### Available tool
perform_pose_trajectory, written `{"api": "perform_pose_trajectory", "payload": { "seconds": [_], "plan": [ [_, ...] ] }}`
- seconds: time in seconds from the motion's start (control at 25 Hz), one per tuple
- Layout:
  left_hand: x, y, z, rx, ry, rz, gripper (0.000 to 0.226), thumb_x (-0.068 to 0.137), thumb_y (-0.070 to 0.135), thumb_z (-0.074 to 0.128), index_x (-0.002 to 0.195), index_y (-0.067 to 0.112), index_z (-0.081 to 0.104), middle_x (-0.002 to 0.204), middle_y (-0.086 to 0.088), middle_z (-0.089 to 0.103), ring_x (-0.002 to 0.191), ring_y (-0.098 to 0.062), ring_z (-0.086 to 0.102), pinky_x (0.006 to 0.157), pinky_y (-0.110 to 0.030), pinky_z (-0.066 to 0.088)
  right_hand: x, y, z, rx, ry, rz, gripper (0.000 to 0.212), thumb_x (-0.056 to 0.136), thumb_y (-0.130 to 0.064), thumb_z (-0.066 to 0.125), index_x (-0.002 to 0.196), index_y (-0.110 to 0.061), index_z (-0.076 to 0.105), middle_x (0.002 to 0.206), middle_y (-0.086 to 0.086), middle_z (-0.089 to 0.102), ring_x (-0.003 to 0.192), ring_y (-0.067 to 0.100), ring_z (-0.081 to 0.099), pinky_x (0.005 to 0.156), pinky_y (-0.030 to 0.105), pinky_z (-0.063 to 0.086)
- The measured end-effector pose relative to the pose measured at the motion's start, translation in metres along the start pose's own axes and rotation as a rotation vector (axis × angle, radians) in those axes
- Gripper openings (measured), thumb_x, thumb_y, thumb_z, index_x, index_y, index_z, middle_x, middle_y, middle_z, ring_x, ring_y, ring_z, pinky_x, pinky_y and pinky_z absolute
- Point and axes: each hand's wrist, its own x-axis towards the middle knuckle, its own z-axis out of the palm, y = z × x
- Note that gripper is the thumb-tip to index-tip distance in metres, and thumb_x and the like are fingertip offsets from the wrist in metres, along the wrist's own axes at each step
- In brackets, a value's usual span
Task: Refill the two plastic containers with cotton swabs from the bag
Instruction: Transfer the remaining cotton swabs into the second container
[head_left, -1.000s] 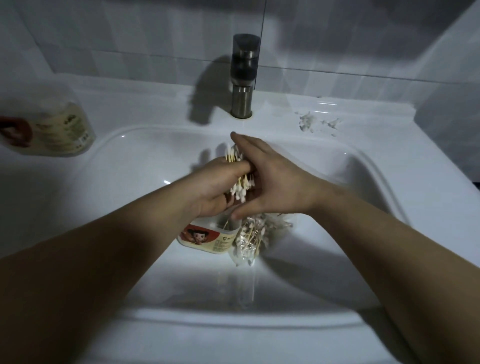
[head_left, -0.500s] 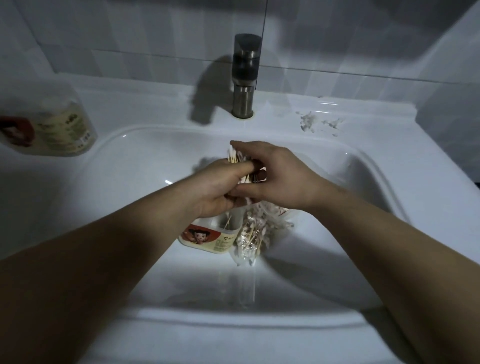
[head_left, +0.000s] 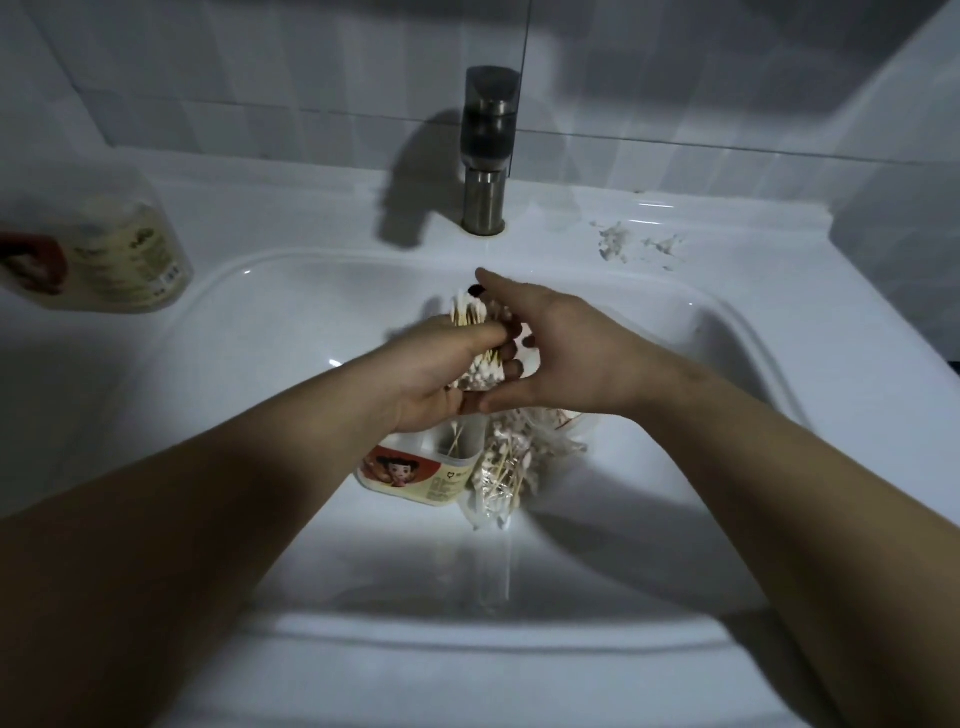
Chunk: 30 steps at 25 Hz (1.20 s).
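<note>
Dim washroom, pale tiled wall (head_left: 260, 78) across the back. White bench (head_left: 322, 202) below it, moulded in one piece with a wide sink (head_left: 249, 374).

At far left on the bench: container (head_left: 124, 254), clear plastic with a cream label and a red patch, well apart from everything else. Upright or tilted, cannot tell at this edge of the view.

Toward the middle, reaching over the sink: left hand (head_left: 436, 379), fingers curled tight round a bundle of swabs (head_left: 467, 319), white tips poking out above and below the fist. Directly beneath, on the sink floor: second container (head_left: 415, 475), open at the top, cartoon face on its label, a few sticks leaning inside.

Behind, at the back of the bench: tap (head_left: 488, 150), dark metal, casting a shadow leftward.

Just right of the bundle: right hand (head_left: 566, 358), fingers straight and together, thumb spread, holding nothing, palm turned to the swabs. Touching them or not, cannot tell. Under it, against the second container's right side: bag (head_left: 511, 462), clear, crumpled, more swabs inside.

Farther right on the bench: scatter of white flecks (head_left: 618, 241).

Counted: two containers, one bag, one held bundle, one tap, two hands.
</note>
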Motion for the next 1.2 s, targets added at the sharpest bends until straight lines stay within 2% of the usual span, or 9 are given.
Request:
{"api": "perform_pose_trajectory", "payload": {
  "seconds": [0.08, 0.2, 0.28, 0.44, 0.64, 0.72, 0.88, 1.04, 1.2],
  "plan": [
    [0.003, -0.001, -0.002, 0.029, 0.103, 0.01, 0.014, 0.099, 0.017, 0.063, 0.085, 0.015, 0.063, 0.065, 0.001, 0.061, 0.056, -0.009, 0.061, 0.055, -0.027, 0.053, -0.004, 0.002, -0.006, 0.004, -0.025, 0.068, 0.104, 0.071, -0.041, 0.089, 0.155, -0.022, 0.033, 0.13, -0.011, 0.057, 0.109, 0.006, 0.059, 0.085, 0.008, 0.043],
    [0.007, -0.001, -0.008, 0.018, 0.224, 0.06, 0.008, 0.097, 0.019, 0.066, 0.091, 0.017, 0.063, 0.066, 0.003, 0.06, 0.054, -0.008, 0.059, 0.056, -0.025, 0.05, -0.009, 0.006, -0.016, -0.063, -0.059, 0.141, 0.048, 0.082, -0.03, 0.08, 0.127, -0.025, 0.064, 0.104, -0.011, 0.069, 0.096, 0.008, 0.066, 0.089, 0.023, 0.052],
    [0.007, -0.001, -0.01, 0.018, 0.24, 0.08, 0.007, 0.098, 0.021, 0.066, 0.093, 0.018, 0.063, 0.065, 0.005, 0.061, 0.054, -0.007, 0.061, 0.057, -0.024, 0.051, -0.011, 0.009, -0.017, -0.083, -0.119, 0.165, 0.022, 0.086, -0.022, 0.073, 0.108, -0.026, 0.074, 0.099, -0.011, 0.073, 0.095, 0.006, 0.068, 0.089, 0.025, 0.053],
    [0.007, -0.002, -0.011, 0.058, 0.231, 0.098, 0.005, 0.097, 0.022, 0.067, 0.096, 0.018, 0.065, 0.067, 0.005, 0.064, 0.058, -0.008, 0.064, 0.059, -0.025, 0.054, -0.013, 0.008, -0.012, -0.12, -0.204, 0.184, 0.024, 0.09, -0.016, 0.062, 0.107, -0.029, 0.074, 0.108, -0.012, 0.072, 0.1, 0.007, 0.066, 0.09, 0.026, 0.052],
    [0.007, -0.003, -0.012, 0.102, 0.21, 0.125, 0.006, 0.097, 0.022, 0.067, 0.094, 0.017, 0.066, 0.066, 0.005, 0.065, 0.061, -0.009, 0.066, 0.06, -0.025, 0.054, -0.009, 0.008, 0.006, -0.205, -0.324, 0.133, 0.047, 0.079, -0.052, 0.074, 0.12, -0.03, 0.071, 0.106, 0.0, 0.066, 0.095, 0.016, 0.063, 0.088, 0.035, 0.052],
    [0.007, -0.003, -0.011, 0.113, 0.207, 0.14, 0.007, 0.097, 0.022, 0.066, 0.092, 0.017, 0.066, 0.065, 0.005, 0.065, 0.063, -0.01, 0.066, 0.062, -0.026, 0.054, -0.006, 0.007, 0.012, -0.225, -0.301, 0.12, 0.05, 0.077, -0.057, 0.07, 0.121, -0.031, 0.07, 0.104, 0.002, 0.058, 0.099, 0.02, 0.061, 0.091, 0.038, 0.051],
    [0.008, 0.0, -0.012, 0.064, 0.231, 0.209, 0.007, 0.098, 0.021, 0.064, 0.093, 0.018, 0.064, 0.066, 0.004, 0.063, 0.061, -0.009, 0.065, 0.06, -0.025, 0.053, -0.003, 0.004, 0.009, -0.26, -0.235, 0.16, 0.04, 0.087, -0.04, 0.07, 0.125, -0.027, 0.067, 0.114, 0.003, 0.058, 0.104, 0.02, 0.059, 0.093, 0.034, 0.048],
    [0.009, 0.002, -0.015, 0.055, 0.253, 0.236, 0.005, 0.099, 0.022, 0.064, 0.096, 0.018, 0.063, 0.068, 0.004, 0.064, 0.061, -0.008, 0.065, 0.057, -0.024, 0.053, -0.003, 0.01, -0.002, -0.201, -0.091, 0.373, 0.023, 0.09, -0.013, 0.057, 0.104, -0.021, 0.073, 0.102, -0.004, 0.068, 0.091, 0.014, 0.062, 0.069, 0.022, 0.046],
    [0.01, -0.001, -0.016, 0.097, 0.237, 0.233, 0.005, 0.098, 0.023, 0.065, 0.095, 0.019, 0.063, 0.068, 0.006, 0.065, 0.062, -0.008, 0.066, 0.06, -0.024, 0.053, -0.008, 0.015, -0.001, -0.24, -0.292, 0.391, 0.019, 0.084, -0.012, 0.059, 0.086, -0.022, 0.075, 0.081, -0.008, 0.07, 0.074, 0.013, 0.062, 0.061, 0.023, 0.046]
  ]
}}
